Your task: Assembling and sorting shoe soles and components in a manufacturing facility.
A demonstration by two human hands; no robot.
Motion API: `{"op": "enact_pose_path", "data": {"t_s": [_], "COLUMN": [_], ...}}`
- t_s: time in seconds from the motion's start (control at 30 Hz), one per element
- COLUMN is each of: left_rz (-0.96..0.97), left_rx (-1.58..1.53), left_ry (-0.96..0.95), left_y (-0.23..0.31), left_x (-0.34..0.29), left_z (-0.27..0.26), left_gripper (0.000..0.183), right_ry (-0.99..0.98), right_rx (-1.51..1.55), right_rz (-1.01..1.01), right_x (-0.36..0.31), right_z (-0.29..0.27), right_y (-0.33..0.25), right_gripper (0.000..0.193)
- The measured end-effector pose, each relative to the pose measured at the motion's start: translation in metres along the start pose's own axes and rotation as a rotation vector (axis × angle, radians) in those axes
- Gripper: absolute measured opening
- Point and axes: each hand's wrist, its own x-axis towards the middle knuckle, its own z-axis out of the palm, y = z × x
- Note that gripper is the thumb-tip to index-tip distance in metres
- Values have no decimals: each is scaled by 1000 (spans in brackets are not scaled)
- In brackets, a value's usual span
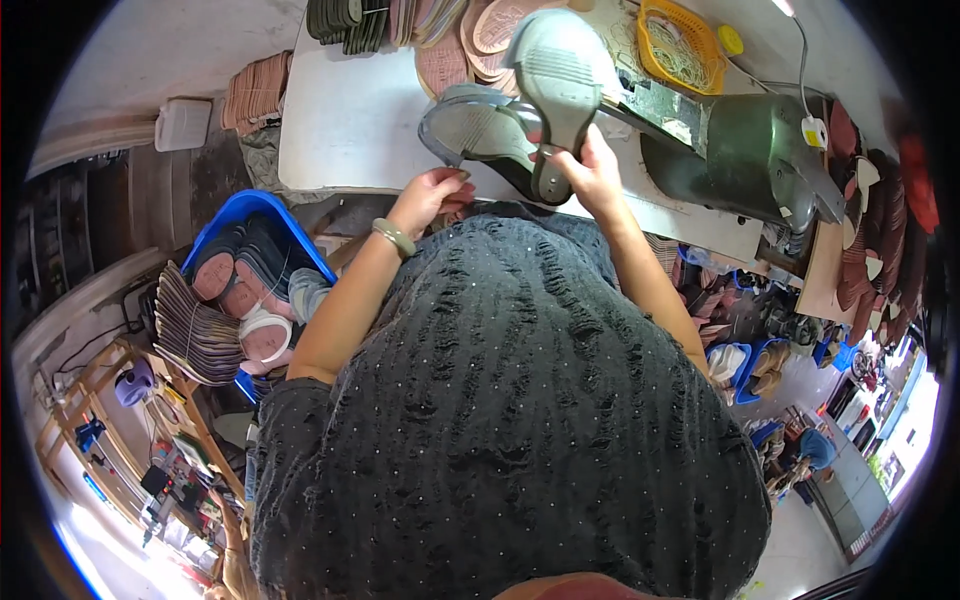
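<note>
In my right hand (592,178) is the heel end of a grey sandal (562,75), its ridged sole turned up toward me. Close against it lies a second grey sandal (482,128), tilted on its side, its heel end near my right fingers. Whether that hand grips both heels cannot be told. My left hand (432,200), with a pale bangle on its wrist, is at the near edge of the white table (350,125), just below the second sandal. Its thumb and forefinger are pinched together, and anything between them is too small to make out.
Behind the sandals are stacked pink insoles (495,25) and dark soles (335,22). A yellow basket (722,70) of tangled strands stands at the far right, beyond a dark green sewing machine (745,145). A blue crate (318,255) of footwear parts sits left of me.
</note>
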Motion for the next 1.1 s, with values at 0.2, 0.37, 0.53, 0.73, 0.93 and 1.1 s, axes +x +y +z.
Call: {"op": "enact_pose_path", "data": {"t_s": [0.2, 0.37, 0.53, 0.73, 0.93, 1.1], "left_rz": [288, 392, 334, 386, 964, 757], "left_rx": [-39, -261, -567, -514, 289, 57], "left_ry": [64, -137, -766, -527, 297, 62], "left_y": [75, 114, 136, 141, 153, 154], "left_x": [-10, 26, 23, -4, -16, -21], "left_z": [21, 68, 97, 112, 121, 123], "left_gripper": [33, 38, 55, 55, 43, 34], "right_ry": [2, -20, 44, -34, 8, -13], "right_rx": [193, 334, 299, 387, -45, -12], "right_rz": [35, -1, -28, -195, -259, -81], "right_x": [-5, -3, -12, -13, -14, -11], "right_z": [-8, 14, 16, 23, 15, 8], "right_y": [-36, -49, -52, -50, -57, -58], "right_gripper": [43, 64, 60, 43, 14, 16]}}
